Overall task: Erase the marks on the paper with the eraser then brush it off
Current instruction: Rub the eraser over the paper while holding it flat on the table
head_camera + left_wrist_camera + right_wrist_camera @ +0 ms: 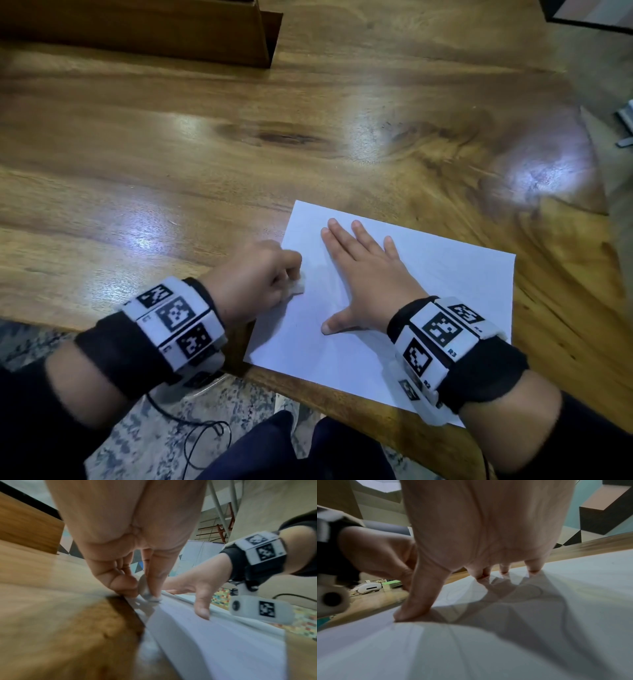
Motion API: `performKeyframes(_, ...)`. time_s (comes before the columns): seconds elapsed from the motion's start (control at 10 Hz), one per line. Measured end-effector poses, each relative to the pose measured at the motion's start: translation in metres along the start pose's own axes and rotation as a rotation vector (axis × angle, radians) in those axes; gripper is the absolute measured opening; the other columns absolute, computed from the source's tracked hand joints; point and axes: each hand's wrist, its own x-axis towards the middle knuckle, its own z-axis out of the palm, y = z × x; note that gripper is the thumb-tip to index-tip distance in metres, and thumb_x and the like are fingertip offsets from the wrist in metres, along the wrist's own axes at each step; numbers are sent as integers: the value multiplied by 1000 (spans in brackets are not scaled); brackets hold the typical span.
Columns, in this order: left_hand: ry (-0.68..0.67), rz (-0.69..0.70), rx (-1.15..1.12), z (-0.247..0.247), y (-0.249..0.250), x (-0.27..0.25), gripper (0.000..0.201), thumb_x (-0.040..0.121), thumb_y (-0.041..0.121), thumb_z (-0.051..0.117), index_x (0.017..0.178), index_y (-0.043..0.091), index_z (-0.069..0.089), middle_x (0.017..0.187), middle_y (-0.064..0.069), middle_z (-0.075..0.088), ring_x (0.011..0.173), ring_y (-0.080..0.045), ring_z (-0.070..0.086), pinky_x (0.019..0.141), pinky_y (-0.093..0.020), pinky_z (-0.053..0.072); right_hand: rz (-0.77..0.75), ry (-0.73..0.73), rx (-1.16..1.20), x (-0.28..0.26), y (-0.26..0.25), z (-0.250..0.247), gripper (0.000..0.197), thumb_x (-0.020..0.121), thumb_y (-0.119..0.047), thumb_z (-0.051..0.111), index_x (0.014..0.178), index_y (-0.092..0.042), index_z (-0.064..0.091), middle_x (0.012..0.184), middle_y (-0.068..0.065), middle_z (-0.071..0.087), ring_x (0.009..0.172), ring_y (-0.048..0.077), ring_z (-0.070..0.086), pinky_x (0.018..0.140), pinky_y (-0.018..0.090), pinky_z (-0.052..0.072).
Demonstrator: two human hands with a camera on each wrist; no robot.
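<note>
Left hand (255,274) pinches eraser (297,287) at paper (445,274) left edge; right hand (368,274) flat, fingers spread, pinning sheet. Marks barely discernible; erasing apparently underway, brushing pending.

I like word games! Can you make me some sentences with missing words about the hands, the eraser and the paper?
1. The left hand pinches a small white ____.
2. The right hand lies flat with fingers spread on the ____.
3. The eraser touches the paper near its ____ edge.
4. The paper lies on a ____ table.

Missing words: eraser; paper; left; wooden
</note>
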Motion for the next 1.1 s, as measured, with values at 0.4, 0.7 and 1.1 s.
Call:
performKeyframes(0.4,-60,18,-7,9,12,1,12,78,24,63,83,13,61,85,-10,64,77,-24,57,67,-31,43,3,0,17,0,-1,0,132,63,-62,73,148,-26,-21,152,-15,-31,141,13,-28,117,49,-9)
performKeyframes(0.7,-4,15,-23,9,17,6,10,78,20,63,84,12,64,86,-8,59,79,-25,56,66,-26,37,3,6,15,0,-1,0,131,64,-62,73,148,-26,-21,153,-15,-30,142,13,-27,116,49,-9)
performKeyframes(1.1,97,-23,-36,11,0,-4,6,78,16,65,75,12,63,85,-7,59,76,-20,52,59,-24,34,0,12,49,0,-1,0,135,62,-60,75,147,-22,-23,152,-12,-33,141,12,-28,116,45,-12)
